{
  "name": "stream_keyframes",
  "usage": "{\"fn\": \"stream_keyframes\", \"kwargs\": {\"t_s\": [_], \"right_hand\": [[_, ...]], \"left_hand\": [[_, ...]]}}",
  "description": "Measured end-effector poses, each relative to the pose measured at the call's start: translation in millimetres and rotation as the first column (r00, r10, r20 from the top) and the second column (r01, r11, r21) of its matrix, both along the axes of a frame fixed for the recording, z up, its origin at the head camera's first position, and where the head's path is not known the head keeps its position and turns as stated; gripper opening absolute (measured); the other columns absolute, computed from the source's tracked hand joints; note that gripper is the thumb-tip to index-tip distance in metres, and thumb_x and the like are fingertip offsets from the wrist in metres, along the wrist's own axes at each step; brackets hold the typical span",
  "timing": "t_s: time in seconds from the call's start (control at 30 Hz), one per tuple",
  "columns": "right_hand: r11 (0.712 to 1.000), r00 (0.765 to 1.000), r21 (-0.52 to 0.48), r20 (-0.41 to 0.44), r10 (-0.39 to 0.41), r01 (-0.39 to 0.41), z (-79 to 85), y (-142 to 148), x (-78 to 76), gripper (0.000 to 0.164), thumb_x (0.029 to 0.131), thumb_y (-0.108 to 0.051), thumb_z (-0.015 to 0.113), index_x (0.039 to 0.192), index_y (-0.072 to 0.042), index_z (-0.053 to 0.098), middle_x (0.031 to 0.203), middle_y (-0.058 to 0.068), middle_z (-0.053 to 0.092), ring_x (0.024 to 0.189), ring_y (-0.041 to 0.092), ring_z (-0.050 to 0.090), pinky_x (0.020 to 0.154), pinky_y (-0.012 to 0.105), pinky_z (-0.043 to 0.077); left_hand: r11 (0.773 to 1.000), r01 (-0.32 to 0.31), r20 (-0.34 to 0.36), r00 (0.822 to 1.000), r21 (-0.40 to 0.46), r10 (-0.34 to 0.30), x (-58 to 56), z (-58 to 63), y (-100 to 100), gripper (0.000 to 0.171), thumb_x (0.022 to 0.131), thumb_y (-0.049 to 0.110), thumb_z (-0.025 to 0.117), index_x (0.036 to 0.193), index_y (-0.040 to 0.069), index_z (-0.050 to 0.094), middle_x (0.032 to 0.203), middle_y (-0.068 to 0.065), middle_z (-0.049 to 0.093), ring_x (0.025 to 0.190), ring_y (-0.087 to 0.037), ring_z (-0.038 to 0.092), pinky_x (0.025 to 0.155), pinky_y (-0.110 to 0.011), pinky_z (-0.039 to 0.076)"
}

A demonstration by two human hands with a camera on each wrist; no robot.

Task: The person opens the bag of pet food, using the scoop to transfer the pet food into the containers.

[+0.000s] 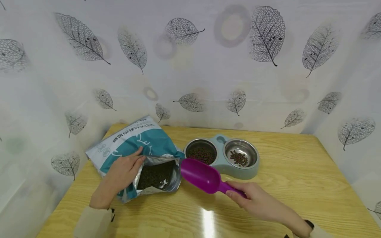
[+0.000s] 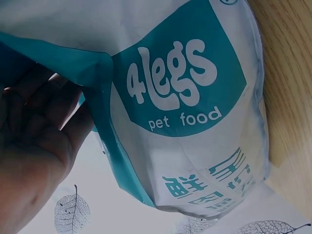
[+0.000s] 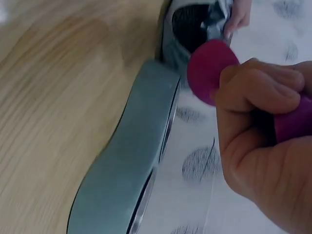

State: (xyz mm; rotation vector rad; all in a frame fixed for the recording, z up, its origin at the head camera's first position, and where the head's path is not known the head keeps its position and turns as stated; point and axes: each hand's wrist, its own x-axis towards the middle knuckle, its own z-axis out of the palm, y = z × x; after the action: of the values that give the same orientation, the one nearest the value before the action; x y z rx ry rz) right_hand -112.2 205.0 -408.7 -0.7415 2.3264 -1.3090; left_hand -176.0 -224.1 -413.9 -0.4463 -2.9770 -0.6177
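A pale curtain printed with grey skeleton leaves [image 1: 267, 34] hangs behind and beside a glossy light-wood table [image 1: 297, 185]. On the table's left lies a teal-and-white foil bag [image 1: 140, 142] reading "4legs pet food" over lines of teal script I cannot read, its silver-lined mouth held open by the left hand [image 1: 125, 172], which pinches the upper lip above dark kibble [image 1: 156, 174]. Just right of that mouth the right hand [image 1: 256, 201] grips the handle of a magenta plastic scoop [image 1: 200, 175], and behind it stands a grey-green double feeder [image 1: 222, 158] whose two steel bowls both hold kibble.
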Motion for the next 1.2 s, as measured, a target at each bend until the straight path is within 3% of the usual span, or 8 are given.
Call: {"fn": "stream_keyframes", "kwargs": {"t_s": [0.27,0.4,0.6,0.7,0.83,0.93,1.13,1.2], "right_hand": [[0.995,0.962,0.056,-0.259,0.089,-0.077,-8.1,-52,-5.0,0.018,0.109,-0.025,0.051,0.113,-0.016,0.065,0.072,-0.013,0.056,0.058,-0.011,0.045,0.048,0.014,0.041],[0.990,0.943,0.096,-0.307,0.126,-0.101,-12.2,-70,-8.3,0.015,0.109,-0.021,0.051,0.102,-0.014,0.063,0.072,-0.007,0.063,0.062,-0.011,0.053,0.052,0.012,0.045],[0.972,0.924,0.232,-0.360,0.128,-0.045,-11.8,-93,-9.1,0.012,0.106,-0.019,0.056,0.099,-0.011,0.061,0.064,-0.011,0.052,0.052,-0.008,0.040,0.046,0.012,0.035],[0.941,0.861,0.335,-0.490,0.137,0.041,-11.0,-106,-6.5,0.016,0.103,-0.018,0.060,0.111,-0.005,0.063,0.061,-0.006,0.054,0.049,0.002,0.047,0.044,0.017,0.037],[0.865,0.808,0.467,-0.572,0.137,0.184,-7.0,-123,-0.8,0.033,0.101,-0.024,0.063,0.123,0.001,0.062,0.060,0.004,0.058,0.051,0.019,0.057,0.042,0.031,0.042],[0.839,0.840,0.510,-0.527,0.131,0.189,-0.8,-131,-0.4,0.030,0.101,-0.024,0.062,0.119,0.000,0.062,0.059,0.007,0.057,0.051,0.023,0.058,0.042,0.035,0.043],[0.952,0.974,0.306,-0.207,0.096,-0.029,8.1,-126,-17.2,0.021,0.105,-0.019,0.056,0.085,-0.012,0.057,0.059,-0.006,0.045,0.049,0.006,0.043,0.047,0.023,0.037],[0.970,0.992,0.233,-0.091,0.093,-0.070,9.3,-124,-22.4,0.027,0.106,-0.018,0.055,0.080,-0.012,0.056,0.059,-0.009,0.041,0.048,0.003,0.038,0.048,0.019,0.033]], "left_hand": [[1.000,0.003,-0.018,1.000,-0.016,-0.003,-1.2,-0.1,0,0.043,0.112,0.029,0.040,0.140,0.005,0.062,0.151,-0.019,0.052,0.053,-0.014,0.045,0.072,-0.041,0.051],[1.000,0.006,-0.032,0.999,-0.023,-0.006,-1.3,0.0,0,0.042,0.111,0.028,0.042,0.139,0.004,0.063,0.150,-0.019,0.053,0.076,-0.025,0.067,0.085,-0.051,0.056],[1.000,0.004,-0.037,0.999,-0.015,-0.004,-0.6,-0.1,-1,0.042,0.111,0.028,0.042,0.139,0.003,0.063,0.150,-0.019,0.053,0.099,-0.038,0.072,0.091,-0.056,0.055],[1.000,0.006,-0.038,0.999,-0.010,-0.006,-0.8,0.0,-1,0.043,0.111,0.029,0.042,0.140,0.003,0.062,0.150,-0.019,0.053,0.115,-0.043,0.068,0.096,-0.058,0.053],[1.000,0.007,-0.034,0.999,-0.013,-0.008,-1.7,0.3,0,0.044,0.112,0.029,0.041,0.140,0.003,0.061,0.150,-0.019,0.053,0.095,-0.035,0.072,0.090,-0.054,0.055],[1.000,0.004,-0.034,0.999,-0.016,-0.005,-2.0,0.7,1,0.044,0.112,0.029,0.041,0.141,0.003,0.061,0.150,-0.019,0.053,0.088,-0.031,0.071,0.088,-0.053,0.055],[1.000,0.007,-0.024,1.000,-0.007,-0.007,-0.3,2.1,2,0.045,0.112,0.030,0.041,0.140,0.001,0.061,0.150,-0.020,0.052,0.120,-0.045,0.064,0.097,-0.059,0.052],[1.000,0.007,-0.019,1.000,-0.011,-0.007,-0.3,2.4,2,0.045,0.112,0.030,0.041,0.140,0.002,0.061,0.151,-0.020,0.052,0.108,-0.042,0.070,0.093,-0.057,0.054]]}}
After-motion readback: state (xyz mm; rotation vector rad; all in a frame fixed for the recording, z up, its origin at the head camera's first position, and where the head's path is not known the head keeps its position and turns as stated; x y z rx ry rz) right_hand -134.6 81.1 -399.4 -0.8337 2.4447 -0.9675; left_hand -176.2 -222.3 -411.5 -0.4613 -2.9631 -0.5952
